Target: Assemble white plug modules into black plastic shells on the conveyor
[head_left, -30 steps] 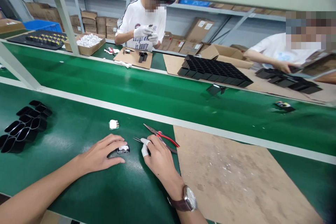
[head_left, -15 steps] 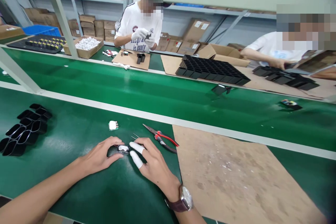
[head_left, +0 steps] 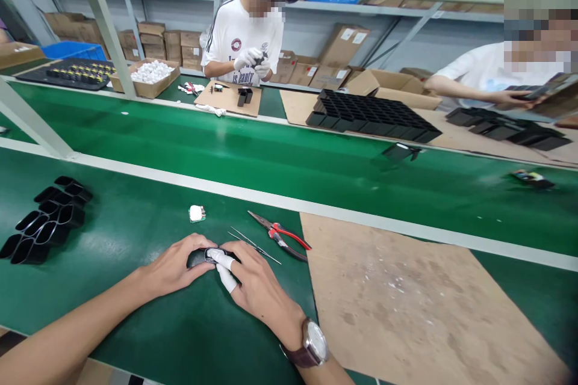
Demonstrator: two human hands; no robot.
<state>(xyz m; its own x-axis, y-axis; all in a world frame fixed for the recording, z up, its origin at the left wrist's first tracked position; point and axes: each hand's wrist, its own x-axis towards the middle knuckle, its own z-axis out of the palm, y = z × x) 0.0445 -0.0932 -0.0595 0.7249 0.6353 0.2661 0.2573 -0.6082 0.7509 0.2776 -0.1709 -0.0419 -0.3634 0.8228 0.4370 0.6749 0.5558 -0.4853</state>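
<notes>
A small black plastic housing (head_left: pixel 195 258) is pinched between the thumb and fingers of my left hand (head_left: pixel 169 267), just above the green bench. White finger cots cover two fingertips of my right hand (head_left: pixel 259 280), which close on the housing's right end. One of those fingertips lies over its opening, so the parts inside are mostly hidden. Tweezers (head_left: pixel 267 255) lie beside my right hand, partly under it. Behind them rest red-and-black long-nose pliers (head_left: pixel 282 237). A small white part on a green board (head_left: pixel 197 213) sits beyond my left hand.
Several empty black housings (head_left: pixel 49 222) stand at the left. A cardboard sheet (head_left: pixel 388 289) covers the bench at the right. Across the green conveyor (head_left: pixel 253 156), which carries blurred black units, two people handle parts near a block of black housings (head_left: pixel 370 114).
My right fingertips have moved left onto the housing's open end, covering the white interior seen before. More of the tweezers shows. The units on the conveyor have shifted right in view.
</notes>
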